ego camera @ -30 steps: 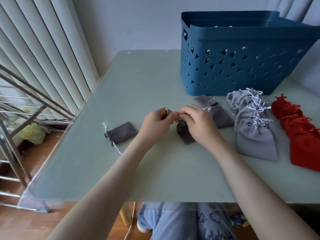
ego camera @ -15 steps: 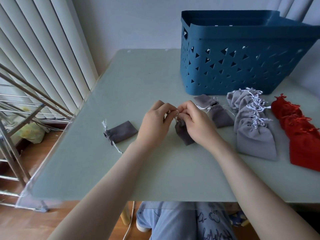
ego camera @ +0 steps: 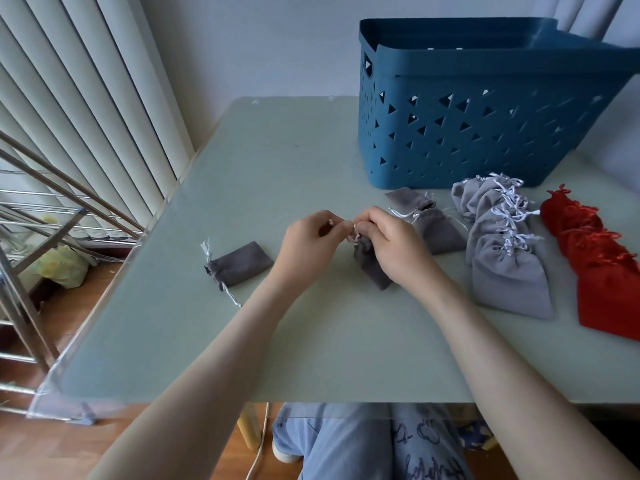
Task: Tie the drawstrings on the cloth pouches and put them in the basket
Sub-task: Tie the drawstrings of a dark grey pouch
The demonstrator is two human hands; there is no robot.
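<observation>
A small dark grey pouch [ego camera: 371,268] lies at the table's middle, its gathered neck under my fingers. My left hand [ego camera: 306,242] pinches a white drawstring end just left of the neck. My right hand [ego camera: 389,244] grips the neck and the other string end, covering the pouch's top. Another dark grey pouch [ego camera: 240,263] lies to the left with loose strings. Two more dark grey pouches [ego camera: 431,223] lie right of my hands. The blue basket [ego camera: 485,129] stands at the back right.
A pile of light grey pouches [ego camera: 505,244] and a row of red pouches [ego camera: 595,251] lie along the right side. The pale green table [ego camera: 277,161] ends at a metal rack [ego camera: 31,216] and vertical blinds on the left.
My hands rose slightly off the table and my left hand drew the string end a little to the left. The pouch's neck lifted with them.
</observation>
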